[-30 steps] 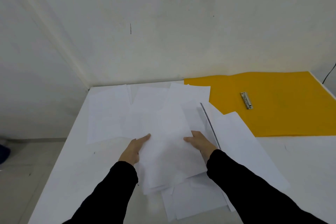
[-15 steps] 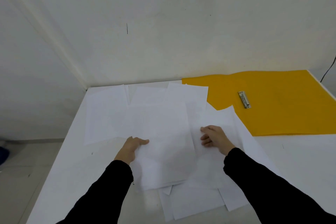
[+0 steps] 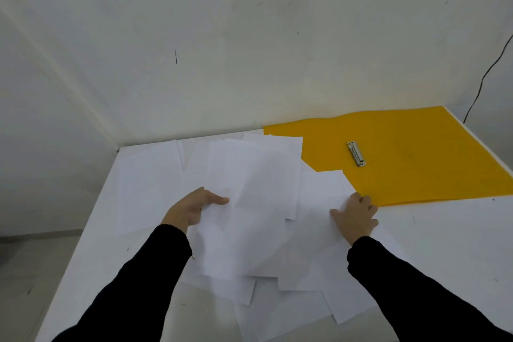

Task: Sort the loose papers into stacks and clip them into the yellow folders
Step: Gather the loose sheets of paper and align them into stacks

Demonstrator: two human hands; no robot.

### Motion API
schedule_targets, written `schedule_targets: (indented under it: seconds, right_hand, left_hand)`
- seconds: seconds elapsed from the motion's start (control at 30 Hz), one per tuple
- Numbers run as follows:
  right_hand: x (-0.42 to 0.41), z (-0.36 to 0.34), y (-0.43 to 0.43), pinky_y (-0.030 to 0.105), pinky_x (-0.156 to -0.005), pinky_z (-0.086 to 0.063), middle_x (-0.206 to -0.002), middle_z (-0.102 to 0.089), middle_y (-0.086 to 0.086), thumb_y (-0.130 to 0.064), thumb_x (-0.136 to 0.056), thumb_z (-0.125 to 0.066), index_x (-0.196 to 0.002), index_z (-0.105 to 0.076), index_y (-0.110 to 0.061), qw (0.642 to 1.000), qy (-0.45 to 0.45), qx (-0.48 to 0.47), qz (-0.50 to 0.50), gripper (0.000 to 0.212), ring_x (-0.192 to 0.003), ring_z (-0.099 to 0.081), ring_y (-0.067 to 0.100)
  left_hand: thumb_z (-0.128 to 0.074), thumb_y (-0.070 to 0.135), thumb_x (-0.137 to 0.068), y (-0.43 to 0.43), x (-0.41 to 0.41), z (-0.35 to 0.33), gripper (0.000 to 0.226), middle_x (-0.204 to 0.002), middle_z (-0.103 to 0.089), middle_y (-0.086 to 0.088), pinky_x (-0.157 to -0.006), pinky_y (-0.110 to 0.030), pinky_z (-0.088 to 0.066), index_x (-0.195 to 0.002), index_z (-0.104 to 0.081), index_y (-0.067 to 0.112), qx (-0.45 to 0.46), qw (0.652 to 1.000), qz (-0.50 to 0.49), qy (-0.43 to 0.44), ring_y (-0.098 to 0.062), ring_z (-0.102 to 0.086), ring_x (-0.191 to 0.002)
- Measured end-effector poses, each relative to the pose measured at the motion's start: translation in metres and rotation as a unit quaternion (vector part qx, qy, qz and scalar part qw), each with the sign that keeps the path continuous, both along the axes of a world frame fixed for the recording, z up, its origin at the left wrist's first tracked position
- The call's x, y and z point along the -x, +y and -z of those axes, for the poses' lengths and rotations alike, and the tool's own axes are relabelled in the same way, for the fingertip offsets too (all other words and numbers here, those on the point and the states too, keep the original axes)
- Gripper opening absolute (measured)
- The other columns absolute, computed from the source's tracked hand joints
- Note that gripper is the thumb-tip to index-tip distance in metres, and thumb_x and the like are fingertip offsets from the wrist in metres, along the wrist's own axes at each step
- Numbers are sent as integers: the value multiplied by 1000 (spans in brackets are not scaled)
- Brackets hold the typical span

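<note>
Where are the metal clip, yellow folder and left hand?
metal clip (image 3: 356, 153): head view, middle of its silver bar.
yellow folder (image 3: 416, 164): head view, bare cover right of the clip.
left hand (image 3: 193, 207): head view, back of the hand.

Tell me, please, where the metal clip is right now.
In the head view, the metal clip lies on the yellow folder at the far right of the table, beyond the right hand and right of the loose papers.

This reads as a plain office corner: a white tabletop (image 3: 83, 272) set against bare off-white walls (image 3: 249, 50), loose papers (image 3: 249, 175) strewn at twelve o'clock, and an open yellow folder (image 3: 416, 164) with its metal clip (image 3: 356, 153) at two o'clock.
</note>
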State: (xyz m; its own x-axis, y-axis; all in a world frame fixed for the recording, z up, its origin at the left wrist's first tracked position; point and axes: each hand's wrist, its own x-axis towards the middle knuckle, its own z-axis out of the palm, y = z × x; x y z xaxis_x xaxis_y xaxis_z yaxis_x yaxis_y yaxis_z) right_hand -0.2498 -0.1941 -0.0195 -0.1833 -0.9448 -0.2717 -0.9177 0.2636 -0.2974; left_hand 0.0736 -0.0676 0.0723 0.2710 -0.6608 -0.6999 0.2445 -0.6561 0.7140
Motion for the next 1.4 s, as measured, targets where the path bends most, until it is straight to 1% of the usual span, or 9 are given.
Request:
schedule_targets:
  seconds: [0.1, 0.23, 0.4, 0.57, 0.73, 0.9, 1.0, 1.23, 1.4]
  right_hand:
    - [1, -3, 1, 45, -93, -45, -134, -38, 13, -36, -80, -72, -131, -38, -6, 1000, -13, -15, 18, 69, -123, -41, 33]
    - [0, -5, 0, 44, -98, -44, -140, -37, 16, -27, -83, -72, -137, -31, -5, 995, -66, -44, 59, 72, -125, -45, 34]
    - [0, -5, -2, 43, -100, -43, -139, -39, 18, -15, -79, -75, -136, -32, 0, 983, -132, -54, 113, 73, -127, -43, 34]
    - [6, -1, -1, 40, -101, -40, -137, -38, 20, -8, -79, -72, -130, -39, 4, 972, -182, -44, 141, 62, -125, -41, 36]
    - [16, 7, -2, 39, -85, -43, -97, -56, 11, -8, -82, -61, -90, -54, -9, 968, -231, -30, 88, 11, -103, -52, 33]
    - [30, -6, -8, 31, -63, -33, -76, -42, 0, 0, -82, -60, -80, -44, -9, 927, -359, -22, 101, 18, -79, -42, 25]
    - [40, -15, -18, 29, -57, -33, -77, -45, 1, -1, -85, -59, -78, -46, -12, 907, -407, -42, 102, 18, -75, -43, 25]
    - [79, -37, -40, 48, -83, -52, -102, -66, 23, 6, -88, -58, -92, -64, 5, 857, -499, -49, 120, 7, -86, -64, 35]
    - [107, -52, -54, 30, -57, -51, -102, -64, 20, 7, -88, -59, -93, -62, 4, 855, -495, -60, 140, 6, -72, -62, 28]
  left_hand:
    - [-89, 5, -49, -11, -6, -8, 75, -114, -68, -24, -90, -56, -52, -119, -62, -3, -6, 999, 20, -26, -41, -66, -103]
    - [-72, -5, -73, -19, -7, -29, 37, -110, -69, -23, -84, -47, -55, -110, -67, -3, 17, 999, 31, -23, -34, -71, -88]
    - [-74, 1, -63, -21, -4, -38, 40, -103, -73, -14, -78, -40, -58, -103, -71, 3, 51, 998, 7, 29, -29, -73, -85]
    - [-74, 1, -75, -14, 18, -18, 28, -112, -68, -21, -95, -49, -50, -102, -71, -2, -2, 999, -35, 20, -34, -67, -95]
    - [-76, 1, -75, -5, 42, 23, 46, -117, -64, -24, -89, -52, -51, -118, -61, -7, -73, 993, -92, -14, -37, -64, -95]
    - [-79, -5, -69, -5, 64, 43, 97, -131, -50, -20, -95, -55, -46, -148, -23, -1, -60, 985, -158, -27, -41, -57, -113]
    - [-65, -12, -81, -8, 73, 46, 73, -130, -50, -24, -101, -54, -42, -143, -27, -7, -71, 980, -162, -93, -39, -55, -110]
    - [-62, -15, -83, -13, 71, 48, 57, -136, -48, -27, -105, -49, -40, -136, -39, -10, -85, 975, -155, -138, -41, -52, -120]
    - [-67, -12, -79, -9, 57, 55, 49, -129, -55, -29, -99, -51, -45, -125, -51, -11, -93, 976, -150, -129, -43, -57, -113]
